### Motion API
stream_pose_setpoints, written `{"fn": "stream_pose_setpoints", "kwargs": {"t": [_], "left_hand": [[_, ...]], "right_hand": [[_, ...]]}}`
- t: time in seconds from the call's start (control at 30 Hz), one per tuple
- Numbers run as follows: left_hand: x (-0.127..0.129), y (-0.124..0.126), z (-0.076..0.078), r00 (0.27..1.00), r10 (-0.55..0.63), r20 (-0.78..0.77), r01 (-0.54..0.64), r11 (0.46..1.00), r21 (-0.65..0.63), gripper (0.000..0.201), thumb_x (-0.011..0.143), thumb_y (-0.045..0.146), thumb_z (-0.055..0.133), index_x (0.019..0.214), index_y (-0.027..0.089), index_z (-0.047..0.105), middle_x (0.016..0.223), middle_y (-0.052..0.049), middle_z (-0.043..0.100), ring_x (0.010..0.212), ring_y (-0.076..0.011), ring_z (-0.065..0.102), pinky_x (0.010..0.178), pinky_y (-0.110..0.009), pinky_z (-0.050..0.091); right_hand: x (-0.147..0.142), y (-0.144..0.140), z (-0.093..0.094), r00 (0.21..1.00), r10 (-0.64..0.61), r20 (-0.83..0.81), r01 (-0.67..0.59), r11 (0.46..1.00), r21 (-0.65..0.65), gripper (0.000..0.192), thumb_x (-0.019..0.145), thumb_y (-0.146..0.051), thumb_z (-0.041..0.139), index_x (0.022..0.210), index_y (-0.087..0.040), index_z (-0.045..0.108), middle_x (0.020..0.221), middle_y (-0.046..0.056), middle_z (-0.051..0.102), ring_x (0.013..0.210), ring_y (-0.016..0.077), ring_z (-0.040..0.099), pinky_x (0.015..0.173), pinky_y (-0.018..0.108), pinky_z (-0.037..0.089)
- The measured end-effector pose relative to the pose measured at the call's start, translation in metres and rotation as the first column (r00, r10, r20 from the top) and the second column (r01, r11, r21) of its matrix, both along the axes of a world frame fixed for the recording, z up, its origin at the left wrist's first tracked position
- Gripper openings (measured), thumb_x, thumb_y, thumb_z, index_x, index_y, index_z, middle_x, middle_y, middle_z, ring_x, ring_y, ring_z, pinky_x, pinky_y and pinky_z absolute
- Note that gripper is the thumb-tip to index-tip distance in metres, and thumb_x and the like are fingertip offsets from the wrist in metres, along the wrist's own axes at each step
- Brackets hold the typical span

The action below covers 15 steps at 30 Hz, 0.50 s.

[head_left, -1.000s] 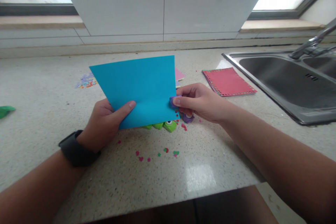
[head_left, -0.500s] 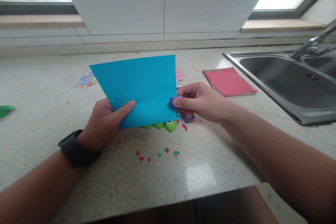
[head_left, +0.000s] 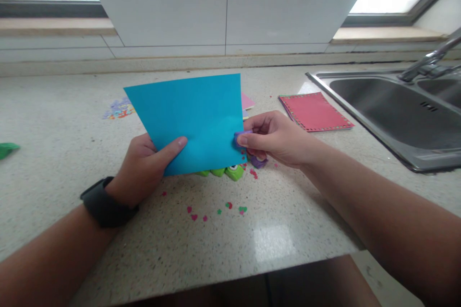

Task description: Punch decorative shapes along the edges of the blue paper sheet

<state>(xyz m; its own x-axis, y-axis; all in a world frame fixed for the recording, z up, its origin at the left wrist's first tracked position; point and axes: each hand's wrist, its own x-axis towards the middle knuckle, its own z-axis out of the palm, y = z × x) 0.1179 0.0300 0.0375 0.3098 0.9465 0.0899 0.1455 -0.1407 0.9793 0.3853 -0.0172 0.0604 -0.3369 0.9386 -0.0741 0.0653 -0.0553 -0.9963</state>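
Observation:
A sheet of blue paper (head_left: 194, 120) is held tilted above the counter. My left hand (head_left: 151, 165) grips its lower left part, thumb on top and fingers hidden behind. At the sheet's right edge, my right hand (head_left: 277, 139) closes on a small purple paper punch (head_left: 240, 139), pinched between thumb and fingers. Below the punch, a few small holes run along the paper's edge near its lower right corner. Under the sheet lie several green punches (head_left: 235, 172), partly covered. Another purple punch (head_left: 258, 162) rests on the counter beneath my right hand.
Red paper with a punched border (head_left: 317, 111) lies on a stack by the sink (head_left: 382, 110). Small punched shapes (head_left: 194, 217) are scattered in front, and a pile of paper bits (head_left: 120, 108) sits at back left. Pink paper (head_left: 247, 101) shows behind the blue sheet. A green object (head_left: 7, 149) lies far left.
Almost nothing differs. Both hands keep their hold on the blue paper and the purple punch, and the view has shifted very slightly.

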Motion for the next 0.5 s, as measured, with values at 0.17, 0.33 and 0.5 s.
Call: {"fn": "stream_pose_setpoints", "kwargs": {"t": [0.17, 0.33, 0.5], "left_hand": [[0.001, 0.000, 0.001, 1.000, 0.006, 0.002, -0.006, 1.000, -0.001, 0.041, 0.079, 0.045, 0.077, 0.113, 0.024, 0.075, 0.122, -0.006, 0.071, 0.112, -0.0326, 0.066, 0.100, -0.045, 0.054], [0.001, 0.001, 0.002, 1.000, 0.001, -0.021, -0.001, 1.000, -0.005, 0.041, 0.079, 0.047, 0.076, 0.112, 0.022, 0.075, 0.122, -0.006, 0.071, 0.109, -0.0312, 0.068, 0.096, -0.041, 0.057], [0.000, 0.001, 0.002, 1.000, 0.005, -0.007, -0.005, 1.000, -0.026, 0.042, 0.078, 0.046, 0.077, 0.113, 0.021, 0.075, 0.120, -0.008, 0.072, 0.108, -0.0315, 0.069, 0.095, -0.041, 0.058]], "right_hand": [[0.003, 0.000, 0.003, 0.997, 0.039, -0.064, -0.041, 0.998, -0.038, 0.027, 0.087, -0.035, 0.074, 0.074, -0.015, 0.060, 0.056, -0.002, 0.053, 0.046, 0.0084, 0.046, 0.043, 0.024, 0.037], [0.011, 0.000, 0.009, 0.996, -0.079, -0.040, 0.078, 0.997, -0.027, 0.027, 0.086, -0.041, 0.073, 0.081, -0.015, 0.066, 0.064, 0.002, 0.059, 0.050, 0.0092, 0.048, 0.043, 0.025, 0.032], [0.024, 0.002, 0.012, 0.983, -0.183, 0.025, 0.182, 0.982, 0.042, 0.028, 0.088, -0.044, 0.068, 0.081, -0.017, 0.069, 0.066, 0.004, 0.058, 0.053, 0.0113, 0.047, 0.045, 0.028, 0.030]]}}
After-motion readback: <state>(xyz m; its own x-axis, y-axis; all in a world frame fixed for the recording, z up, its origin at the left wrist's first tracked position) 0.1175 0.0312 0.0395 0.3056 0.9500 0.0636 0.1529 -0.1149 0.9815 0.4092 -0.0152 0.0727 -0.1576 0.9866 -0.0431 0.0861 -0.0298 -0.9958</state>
